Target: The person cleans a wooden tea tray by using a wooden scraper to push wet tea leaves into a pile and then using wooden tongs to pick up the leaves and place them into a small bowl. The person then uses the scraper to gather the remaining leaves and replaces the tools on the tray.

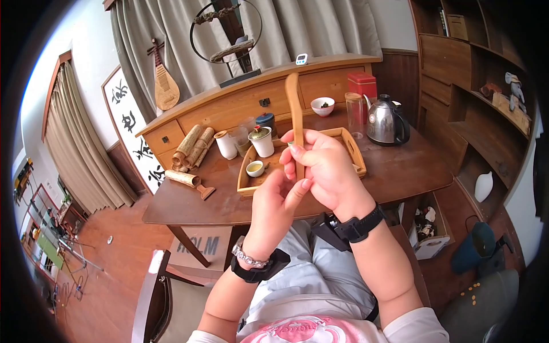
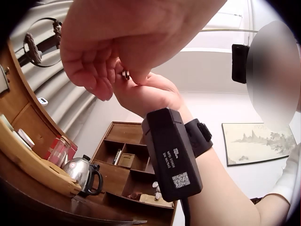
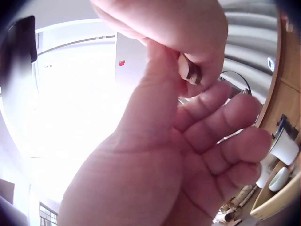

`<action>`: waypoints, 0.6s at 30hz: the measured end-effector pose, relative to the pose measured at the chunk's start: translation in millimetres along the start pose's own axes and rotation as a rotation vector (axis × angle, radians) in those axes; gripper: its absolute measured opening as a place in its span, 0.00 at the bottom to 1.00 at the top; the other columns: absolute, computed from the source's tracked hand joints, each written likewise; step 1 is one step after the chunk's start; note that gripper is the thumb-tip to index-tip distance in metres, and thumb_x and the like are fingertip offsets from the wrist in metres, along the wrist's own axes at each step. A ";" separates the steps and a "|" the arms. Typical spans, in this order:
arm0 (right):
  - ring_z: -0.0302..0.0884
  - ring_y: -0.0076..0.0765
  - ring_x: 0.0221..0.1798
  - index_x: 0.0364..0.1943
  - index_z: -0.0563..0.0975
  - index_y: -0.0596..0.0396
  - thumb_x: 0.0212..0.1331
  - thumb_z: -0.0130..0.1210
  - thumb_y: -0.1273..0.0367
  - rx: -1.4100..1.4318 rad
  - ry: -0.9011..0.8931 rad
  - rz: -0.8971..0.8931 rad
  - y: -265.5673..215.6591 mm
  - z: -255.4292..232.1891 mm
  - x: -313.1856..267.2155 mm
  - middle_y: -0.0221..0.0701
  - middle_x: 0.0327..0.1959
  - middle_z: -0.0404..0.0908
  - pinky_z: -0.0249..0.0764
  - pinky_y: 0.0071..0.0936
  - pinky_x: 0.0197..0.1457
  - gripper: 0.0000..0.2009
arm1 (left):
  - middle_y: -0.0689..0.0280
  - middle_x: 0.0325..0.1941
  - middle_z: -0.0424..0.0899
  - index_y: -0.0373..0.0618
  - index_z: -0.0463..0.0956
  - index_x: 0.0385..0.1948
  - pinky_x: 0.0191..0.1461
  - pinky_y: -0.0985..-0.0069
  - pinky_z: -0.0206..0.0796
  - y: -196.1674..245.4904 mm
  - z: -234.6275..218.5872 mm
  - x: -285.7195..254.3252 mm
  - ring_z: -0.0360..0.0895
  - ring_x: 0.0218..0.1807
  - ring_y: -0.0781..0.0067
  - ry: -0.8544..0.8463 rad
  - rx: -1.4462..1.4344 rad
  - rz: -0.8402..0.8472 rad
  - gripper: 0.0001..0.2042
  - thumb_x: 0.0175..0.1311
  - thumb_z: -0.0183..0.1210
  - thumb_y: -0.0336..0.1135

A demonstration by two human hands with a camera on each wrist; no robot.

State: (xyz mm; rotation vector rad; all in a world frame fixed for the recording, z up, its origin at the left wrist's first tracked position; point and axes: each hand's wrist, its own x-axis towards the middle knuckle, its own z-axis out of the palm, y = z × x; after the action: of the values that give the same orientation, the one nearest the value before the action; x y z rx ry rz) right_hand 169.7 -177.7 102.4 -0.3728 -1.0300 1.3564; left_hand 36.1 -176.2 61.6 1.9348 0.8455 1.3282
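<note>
A long, flat wooden stick (image 1: 294, 103) with a wider, slightly bent top end stands upright in front of me. My right hand (image 1: 329, 168) pinches it by the lower part, the thumb lying across its front. Just below, my left hand (image 1: 271, 208) has its palm turned toward the stick's bottom end, thumb right at the wood. In the right wrist view, the four fingers of the left hand (image 3: 155, 160) are loosely bent and apart from the stick. The cut end of the wooden stick (image 3: 189, 70) peeks out under the right hand (image 3: 183, 23).
Behind the hands, a wooden tray (image 1: 246, 183) holds a lidded white cup (image 1: 262, 143) and a small tea cup (image 1: 255, 168). A steel kettle (image 1: 384, 123) and glass jar (image 1: 355, 114) stand right. Bamboo scrolls (image 1: 194, 146) and a wooden piece (image 1: 205, 191) lie left on the table (image 1: 194, 211).
</note>
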 end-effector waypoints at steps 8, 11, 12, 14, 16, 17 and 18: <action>0.78 0.34 0.37 0.44 0.72 0.63 0.66 0.45 0.77 0.079 0.150 0.084 -0.8 -4.1 2.5 0.40 0.37 0.79 0.77 0.29 0.44 0.07 | 0.71 0.24 0.78 0.36 0.77 0.35 0.26 0.85 0.67 10.0 9.3 -2.5 0.73 0.25 0.86 -0.015 0.083 -0.139 0.12 0.70 0.55 0.38; 0.79 0.37 0.40 0.43 0.72 0.64 0.66 0.45 0.78 0.111 0.137 0.088 5.5 -10.6 6.9 0.42 0.39 0.79 0.78 0.32 0.49 0.07 | 0.72 0.23 0.77 0.39 0.77 0.33 0.27 0.86 0.65 3.0 13.6 -0.7 0.72 0.24 0.86 -0.011 -0.056 -0.203 0.12 0.70 0.55 0.39; 0.79 0.37 0.40 0.44 0.72 0.64 0.66 0.45 0.78 0.082 0.157 0.071 4.7 -11.7 7.1 0.42 0.39 0.79 0.78 0.32 0.49 0.07 | 0.73 0.23 0.77 0.40 0.76 0.33 0.28 0.86 0.65 -1.0 15.7 1.2 0.71 0.24 0.86 -0.035 -0.198 -0.253 0.11 0.70 0.55 0.39; 0.77 0.34 0.39 0.45 0.72 0.65 0.66 0.45 0.77 -0.002 0.196 0.057 3.2 -14.5 8.1 0.41 0.39 0.79 0.77 0.29 0.46 0.08 | 0.74 0.24 0.75 0.44 0.74 0.31 0.30 0.87 0.62 -6.2 21.8 5.3 0.68 0.24 0.86 -0.070 -0.427 -0.339 0.10 0.70 0.54 0.39; 0.75 0.32 0.37 0.46 0.72 0.64 0.66 0.45 0.77 -0.027 0.188 0.059 4.8 -22.9 10.7 0.40 0.38 0.79 0.76 0.28 0.44 0.08 | 0.74 0.24 0.74 0.44 0.74 0.31 0.30 0.87 0.62 -15.2 26.8 8.2 0.68 0.24 0.87 -0.079 -0.532 -0.358 0.10 0.71 0.54 0.39; 0.73 0.30 0.35 0.46 0.72 0.64 0.66 0.45 0.77 -0.035 0.181 0.040 6.4 -25.2 12.3 0.39 0.37 0.79 0.75 0.26 0.41 0.08 | 0.74 0.24 0.74 0.44 0.73 0.31 0.29 0.87 0.62 -19.3 28.5 9.4 0.68 0.25 0.87 -0.105 -0.618 -0.368 0.10 0.71 0.53 0.39; 0.69 0.27 0.33 0.47 0.72 0.63 0.66 0.45 0.77 -0.016 0.185 0.045 7.9 -25.3 13.6 0.36 0.36 0.77 0.71 0.23 0.36 0.09 | 0.75 0.23 0.74 0.45 0.73 0.31 0.30 0.87 0.61 -19.8 29.4 10.7 0.67 0.24 0.87 -0.096 -0.559 -0.353 0.10 0.71 0.53 0.39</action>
State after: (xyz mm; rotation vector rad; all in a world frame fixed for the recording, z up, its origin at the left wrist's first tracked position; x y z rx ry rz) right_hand 182.8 -155.0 88.1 -0.5263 -0.8844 1.3273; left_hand 64.0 -160.2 43.3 1.3323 0.6414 1.0998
